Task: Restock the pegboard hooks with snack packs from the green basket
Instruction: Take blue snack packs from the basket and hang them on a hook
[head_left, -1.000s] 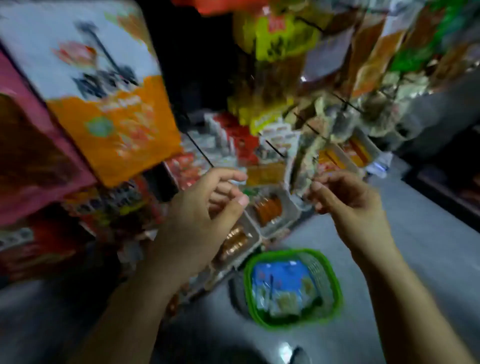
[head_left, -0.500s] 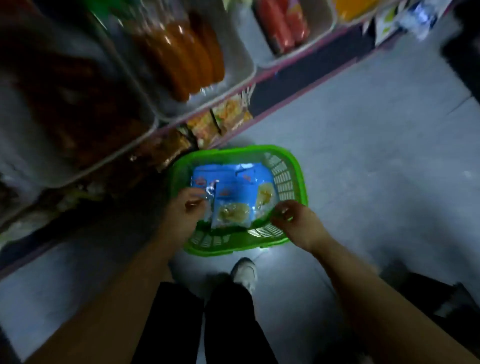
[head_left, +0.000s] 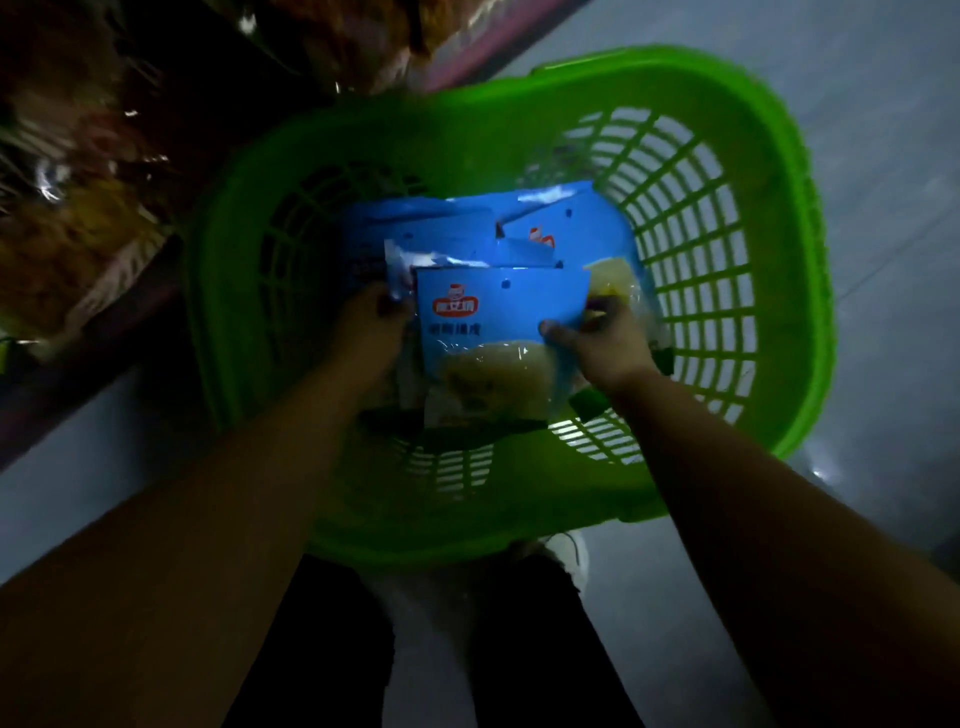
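Both hands are reaching into the green basket (head_left: 769, 218). Right hand (head_left: 602, 348) is pinching the top snack pack's (head_left: 498, 332) edge, likely to lift it for hanging; left hand (head_left: 371, 332) is gripping the opposite edge, steadying.

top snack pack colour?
Blue top, clear window showing pale yellow contents; head view.

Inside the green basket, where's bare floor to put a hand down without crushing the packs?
Free: the mesh floor of the green basket along its right wall, right of the right hand, and a near strip by the front rim. Crowded: the middle and far-left, where the blue snack packs overlap, with the left hand at their left edge.
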